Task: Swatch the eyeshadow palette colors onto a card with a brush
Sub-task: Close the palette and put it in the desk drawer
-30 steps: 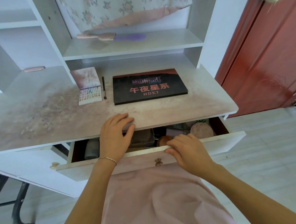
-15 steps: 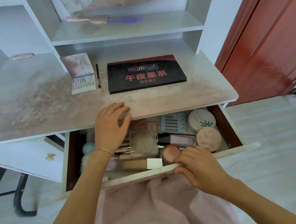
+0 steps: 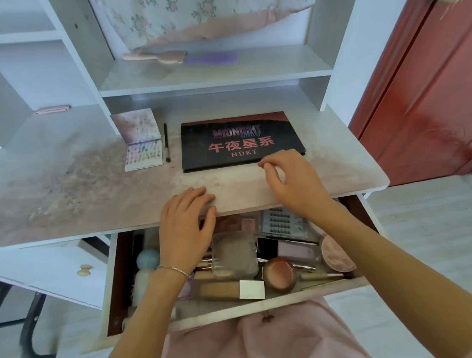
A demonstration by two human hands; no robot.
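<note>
Both hands are bare and hold nothing. Left hand (image 3: 187,228) lies flat with fingers spread on the front edge of the surface (image 3: 74,192), its thumb hooked just under that edge, a thin bracelet (image 3: 174,269) on the wrist. Right hand (image 3: 292,181) hovers over the surface with fingers loosely curled, thumb and forefinger close together just at the front edge of the eyeshadow palette (image 3: 241,140); whether the fingertips touch it cannot be told.

That palette is the biggest thing on the surface: a closed, flat, black rectangular case with a reddish band along its top edge, lettered "MIDNIGHT", 4 pink Chinese characters and "HDKT". It lies toward the back, right of centre. Just left of it lies a thin dark brush (image 3: 166,142), pointing front to back. Left of the brush is a small open palette (image 3: 142,141), its mottled pink lid propped up and rows of tiny pastel pans showing below.

Below the surface a drawer (image 3: 236,313) is pulled out, crowded with cosmetics: a clear plastic box (image 3: 233,254), a tray of false lashes (image 3: 283,225), a round pink compact (image 3: 279,273), a pink puff (image 3: 337,257), a beige tube with a white cap (image 3: 232,290), a bottle with a pale blue ball top (image 3: 148,259) and several loose brushes. The left forearm crosses over the drawer's left part.

Above, a shelf (image 3: 215,76) carries a hairbrush with a purple head (image 3: 209,60), under hanging floral cloth (image 3: 193,14). A red door (image 3: 429,86) stands at the right.
</note>
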